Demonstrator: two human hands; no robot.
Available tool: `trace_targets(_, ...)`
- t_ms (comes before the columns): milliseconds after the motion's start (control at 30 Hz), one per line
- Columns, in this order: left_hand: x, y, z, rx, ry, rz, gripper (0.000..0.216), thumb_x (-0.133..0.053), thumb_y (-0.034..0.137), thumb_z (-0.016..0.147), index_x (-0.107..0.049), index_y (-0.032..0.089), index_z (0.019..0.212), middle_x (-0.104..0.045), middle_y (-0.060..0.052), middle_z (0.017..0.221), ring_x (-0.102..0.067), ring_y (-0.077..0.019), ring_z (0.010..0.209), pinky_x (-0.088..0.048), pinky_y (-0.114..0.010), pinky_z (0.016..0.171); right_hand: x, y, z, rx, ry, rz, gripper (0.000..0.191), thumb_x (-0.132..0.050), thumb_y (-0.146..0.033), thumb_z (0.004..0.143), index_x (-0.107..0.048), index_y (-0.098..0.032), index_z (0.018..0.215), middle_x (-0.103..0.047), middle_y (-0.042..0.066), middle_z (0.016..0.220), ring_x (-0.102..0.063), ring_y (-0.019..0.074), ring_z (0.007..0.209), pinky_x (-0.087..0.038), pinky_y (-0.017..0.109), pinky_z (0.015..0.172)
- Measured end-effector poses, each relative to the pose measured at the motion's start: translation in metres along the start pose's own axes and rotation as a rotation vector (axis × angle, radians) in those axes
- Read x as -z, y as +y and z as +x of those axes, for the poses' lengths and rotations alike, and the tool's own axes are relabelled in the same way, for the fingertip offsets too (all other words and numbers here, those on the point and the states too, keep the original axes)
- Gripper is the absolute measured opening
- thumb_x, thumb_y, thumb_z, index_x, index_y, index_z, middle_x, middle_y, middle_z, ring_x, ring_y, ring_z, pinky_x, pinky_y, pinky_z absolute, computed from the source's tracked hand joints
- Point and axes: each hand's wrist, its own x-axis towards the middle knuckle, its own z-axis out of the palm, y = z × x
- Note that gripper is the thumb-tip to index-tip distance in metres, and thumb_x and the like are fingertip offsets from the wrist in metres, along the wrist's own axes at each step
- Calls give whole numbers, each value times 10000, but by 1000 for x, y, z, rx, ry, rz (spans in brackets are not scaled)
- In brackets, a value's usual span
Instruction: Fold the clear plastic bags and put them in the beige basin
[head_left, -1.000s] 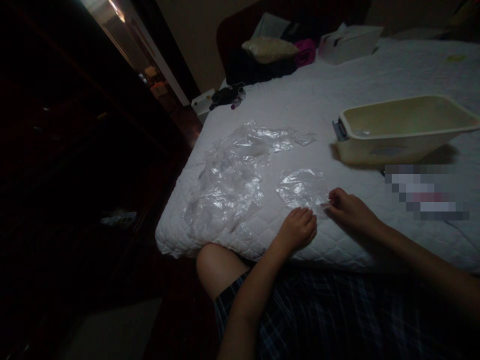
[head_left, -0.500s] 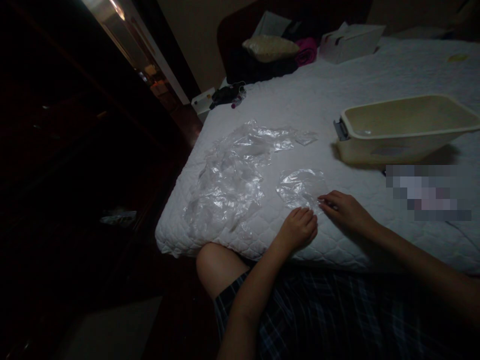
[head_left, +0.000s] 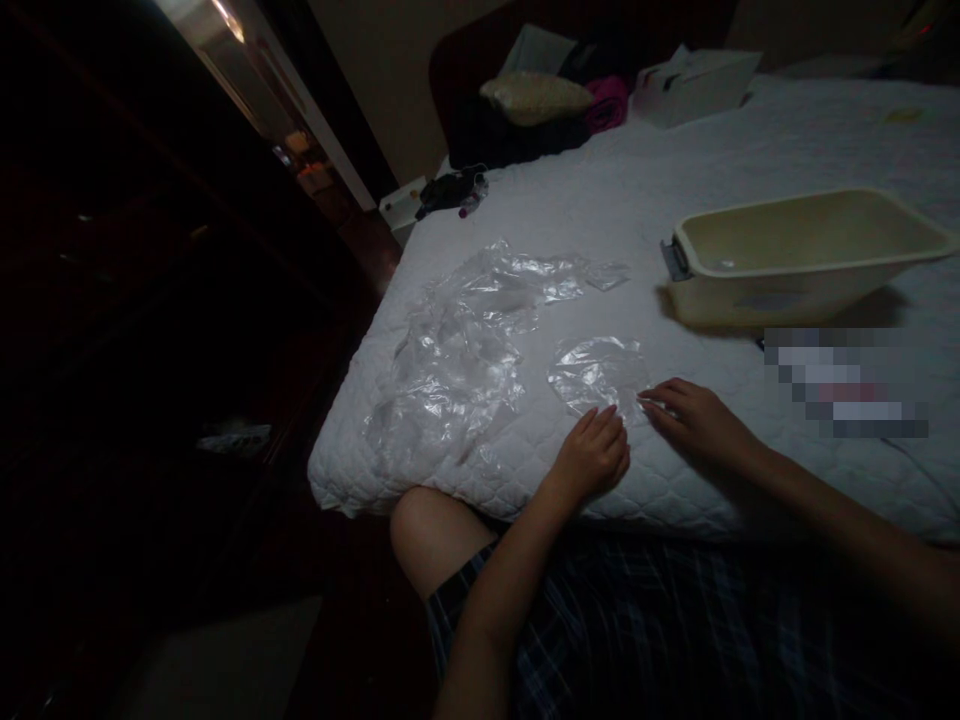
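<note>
A clear plastic bag (head_left: 596,365) lies spread on the white quilted bed cover in front of me. My left hand (head_left: 592,455) rests palm down at the bag's near edge, its fingers stretched forward over the plastic. At the bag's right corner, my right hand (head_left: 694,415) has thumb and forefinger pinched together on the film. To the left is a loose, crumpled pile of similar clear bags (head_left: 457,370), apart from both hands.
A cream plastic tub (head_left: 795,285) with a grey side latch stands at the right, and a blurred-out item (head_left: 844,385) lies before it. Toward the headboard are a white box (head_left: 697,85), a beige cushion-like bundle (head_left: 536,97) and a rolled magenta cloth (head_left: 606,105).
The fingers of my left hand have straightened and slid slightly forward on the bag. My right hand keeps its pinch at the corner. The whole view has shifted a little.
</note>
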Motion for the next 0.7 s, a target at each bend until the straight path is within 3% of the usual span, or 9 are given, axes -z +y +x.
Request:
trace_targets(233, 0, 0, -1, 16, 13, -4, 317, -425, 237, 896, -588, 75, 1114, -560, -146, 1277, -469, -250, 1252, -372, -439, 1087, -5, -2, 2, 64, -62, -164, 292, -444, -315, 902, -693, -178, 970, -640, 103, 929, -594, 230, 818, -457, 373, 741)
trace_targets(433, 1, -1, -3, -7, 6, 4, 335, -459, 253, 880, -567, 74, 1142, -573, -165, 1249, -471, -260, 1249, -365, -450, 1085, 9, -2, 3, 34, -14, -51, 307, -439, -333, 905, -673, -156, 997, -643, 109, 944, -600, 231, 862, -467, 384, 776)
trace_targets(700, -6, 13, 11, -37, -14, -4, 323, -447, 236, 878, -583, 70, 1120, -599, -162, 1213, -510, -251, 1211, -418, -429, 1046, 26, 50, -26, -122, 14, 132, 287, -482, -378, 875, -659, -202, 1015, -643, 93, 975, -614, 237, 897, -486, 413, 828)
